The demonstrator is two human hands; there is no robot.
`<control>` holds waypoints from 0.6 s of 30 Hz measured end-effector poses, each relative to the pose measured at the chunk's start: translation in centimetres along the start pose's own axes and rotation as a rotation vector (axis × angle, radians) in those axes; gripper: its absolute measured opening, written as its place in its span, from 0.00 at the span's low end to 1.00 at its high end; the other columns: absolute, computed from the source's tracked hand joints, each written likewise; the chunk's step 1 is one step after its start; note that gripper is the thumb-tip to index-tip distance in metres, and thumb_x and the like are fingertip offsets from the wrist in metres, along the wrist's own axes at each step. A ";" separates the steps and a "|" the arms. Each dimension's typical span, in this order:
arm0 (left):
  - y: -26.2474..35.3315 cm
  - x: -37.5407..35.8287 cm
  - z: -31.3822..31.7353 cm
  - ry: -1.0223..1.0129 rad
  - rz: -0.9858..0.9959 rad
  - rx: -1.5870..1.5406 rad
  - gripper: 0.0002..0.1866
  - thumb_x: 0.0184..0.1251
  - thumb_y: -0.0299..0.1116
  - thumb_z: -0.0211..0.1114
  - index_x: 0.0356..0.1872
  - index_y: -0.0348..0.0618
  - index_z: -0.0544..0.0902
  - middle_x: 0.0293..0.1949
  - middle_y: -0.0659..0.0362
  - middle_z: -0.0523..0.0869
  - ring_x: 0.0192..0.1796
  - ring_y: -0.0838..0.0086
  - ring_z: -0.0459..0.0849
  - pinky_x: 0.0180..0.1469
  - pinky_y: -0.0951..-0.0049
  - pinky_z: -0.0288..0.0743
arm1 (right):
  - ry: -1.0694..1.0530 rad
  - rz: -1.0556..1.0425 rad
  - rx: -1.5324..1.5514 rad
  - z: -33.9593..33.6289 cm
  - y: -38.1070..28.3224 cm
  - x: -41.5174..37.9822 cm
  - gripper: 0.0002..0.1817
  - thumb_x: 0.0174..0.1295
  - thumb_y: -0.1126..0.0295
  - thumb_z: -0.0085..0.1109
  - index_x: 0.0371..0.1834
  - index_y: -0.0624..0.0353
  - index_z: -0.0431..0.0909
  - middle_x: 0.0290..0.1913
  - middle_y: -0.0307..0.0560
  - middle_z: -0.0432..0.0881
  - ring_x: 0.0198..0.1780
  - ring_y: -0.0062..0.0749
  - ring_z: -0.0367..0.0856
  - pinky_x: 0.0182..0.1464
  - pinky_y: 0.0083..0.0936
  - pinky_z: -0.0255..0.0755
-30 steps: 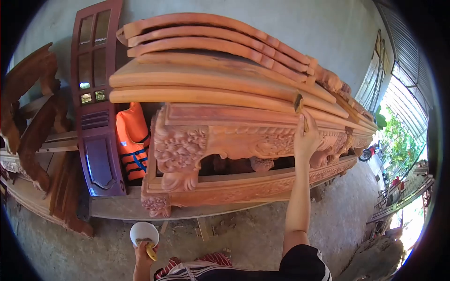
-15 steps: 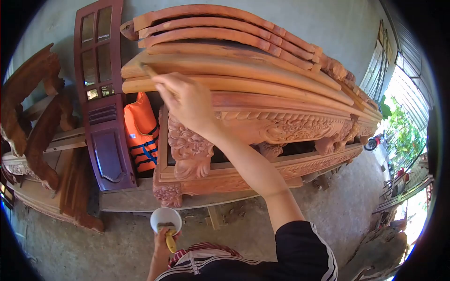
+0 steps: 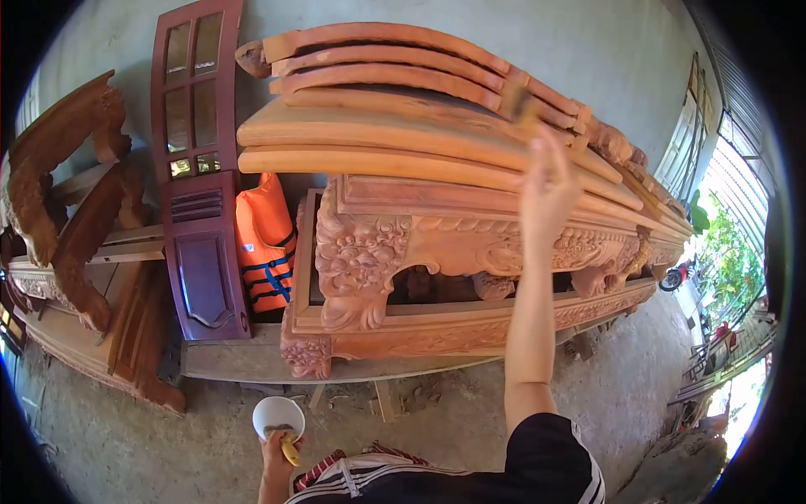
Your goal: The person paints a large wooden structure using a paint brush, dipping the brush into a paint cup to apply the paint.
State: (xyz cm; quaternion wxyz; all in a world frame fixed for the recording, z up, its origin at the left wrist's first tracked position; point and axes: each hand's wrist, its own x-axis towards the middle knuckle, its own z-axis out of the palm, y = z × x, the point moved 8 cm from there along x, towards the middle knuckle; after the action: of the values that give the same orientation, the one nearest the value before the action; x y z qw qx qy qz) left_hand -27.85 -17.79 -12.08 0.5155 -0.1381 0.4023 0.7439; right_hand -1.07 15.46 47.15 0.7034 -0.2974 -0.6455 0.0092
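Note:
My right hand [image 3: 550,181] is raised over the stacked wooden boards [image 3: 361,134], fingers closed on a paintbrush [image 3: 522,111] blurred by motion. The brush head overlaps the curved wooden rails [image 3: 403,80] at the top of the stack. Low in the view, my left hand [image 3: 274,454] grips a white plastic tub [image 3: 278,413] at its near side. A second brush with a yellow handle [image 3: 291,450] is held in the same hand, against the tub's rim. Below the boards is carved wooden furniture [image 3: 361,260] with floral relief.
An orange life jacket [image 3: 267,223] stands between the carved piece and a dark red door panel [image 3: 201,252]. More carved wooden frames [image 3: 80,218] are on the left. Concrete floor [image 3: 453,420] lies below, and a motorbike [image 3: 672,277] shows at the far right.
My right hand has swept with the brush from the left end of the boards toward their right part. My left hand and the tub sit slightly further left and lower.

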 end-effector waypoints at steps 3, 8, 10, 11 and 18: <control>0.2 -1.1 0.3 0.011 -0.011 -0.008 0.24 0.54 0.26 0.54 0.55 0.47 0.61 0.39 0.46 0.77 0.27 0.52 0.83 0.18 0.71 0.80 | 0.301 -0.451 -0.630 -3.5 2.2 3.3 0.14 0.67 0.62 0.50 0.50 0.52 0.80 0.37 0.50 0.84 0.22 0.41 0.82 0.22 0.29 0.73; -0.2 0.2 3.0 -0.098 -0.014 0.089 0.23 0.55 0.27 0.54 0.54 0.48 0.64 0.40 0.47 0.77 0.28 0.51 0.83 0.18 0.71 0.80 | 0.013 -0.207 -0.592 2.9 1.0 1.7 0.11 0.63 0.64 0.53 0.45 0.51 0.81 0.38 0.45 0.84 0.31 0.42 0.83 0.34 0.32 0.76; -0.4 0.7 5.1 -0.088 -0.038 0.127 0.21 0.55 0.26 0.53 0.53 0.47 0.65 0.40 0.47 0.78 0.28 0.52 0.84 0.18 0.71 0.80 | -0.004 -0.387 -0.419 5.0 -1.4 0.3 0.09 0.61 0.67 0.55 0.43 0.51 0.81 0.34 0.43 0.84 0.31 0.39 0.83 0.33 0.32 0.76; -0.9 1.0 6.2 -0.119 -0.096 0.147 0.21 0.55 0.26 0.53 0.53 0.47 0.65 0.41 0.46 0.78 0.29 0.52 0.84 0.18 0.70 0.80 | 0.004 -0.388 -0.414 5.5 -1.7 0.4 0.09 0.61 0.67 0.55 0.43 0.51 0.81 0.34 0.43 0.84 0.31 0.39 0.83 0.33 0.32 0.76; -3.6 1.6 12.1 -0.361 -0.156 0.093 0.25 0.60 0.23 0.52 0.58 0.50 0.59 0.47 0.43 0.76 0.34 0.47 0.84 0.21 0.67 0.82 | -0.053 -0.383 -0.264 8.7 -7.5 0.8 0.07 0.60 0.68 0.55 0.40 0.52 0.80 0.34 0.44 0.83 0.27 0.40 0.82 0.26 0.32 0.74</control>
State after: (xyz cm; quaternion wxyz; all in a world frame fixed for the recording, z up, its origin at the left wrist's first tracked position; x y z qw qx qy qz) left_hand -22.87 -7.27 -7.05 0.6412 -0.0093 0.3254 0.6949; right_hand -11.67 13.17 51.02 0.6301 -0.2585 -0.7040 -0.2014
